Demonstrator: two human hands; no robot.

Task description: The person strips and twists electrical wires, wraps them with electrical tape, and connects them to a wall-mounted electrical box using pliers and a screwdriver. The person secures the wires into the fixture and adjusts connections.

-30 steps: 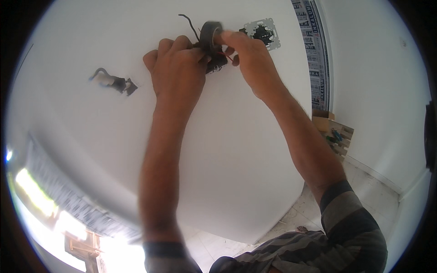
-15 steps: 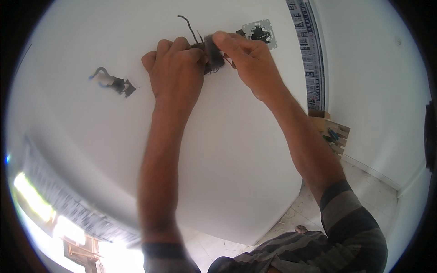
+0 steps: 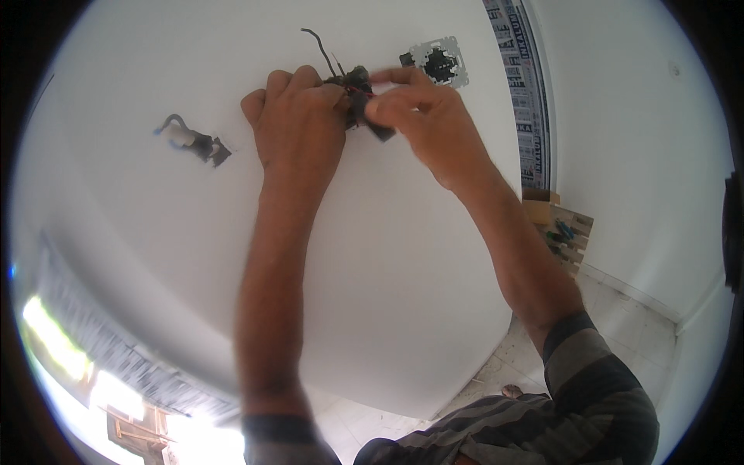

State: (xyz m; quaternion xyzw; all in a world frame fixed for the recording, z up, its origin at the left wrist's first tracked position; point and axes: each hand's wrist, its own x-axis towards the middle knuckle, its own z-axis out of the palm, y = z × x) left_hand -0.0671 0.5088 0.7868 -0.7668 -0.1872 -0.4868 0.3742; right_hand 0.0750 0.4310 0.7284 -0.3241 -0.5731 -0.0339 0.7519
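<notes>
At an opening in the white wall [image 3: 387, 256], my left hand [image 3: 298, 124] is closed, its thumb and forefinger at a bundle of wires [image 3: 355, 77]. A stiff dark wire [image 3: 318, 43] sticks up and bends left above it. My right hand [image 3: 434, 124], slightly blurred, pinches a dark flat rectangular piece [image 3: 377, 128] between thumb and fingers. A thin red wire shows between the hands. What lies under my left fingertips is hidden. Right of the hands, a socket or switch mechanism with a grey metal frame [image 3: 440, 62] sits at the wall.
Left of my hands, another wall opening [image 3: 221, 151] has a bent conduit or wires [image 3: 174, 128] coming out. Beyond the wall's right edge stand a frame wrapped in printed film [image 3: 527, 101], a cardboard box [image 3: 540, 208] and a wooden pallet [image 3: 573, 232] with tools on the tiled floor [image 3: 620, 318].
My right hand has moved down a little, and the dark piece has swung from nearly upright to slanting down right. More of the wires now shows. My left hand stays in place.
</notes>
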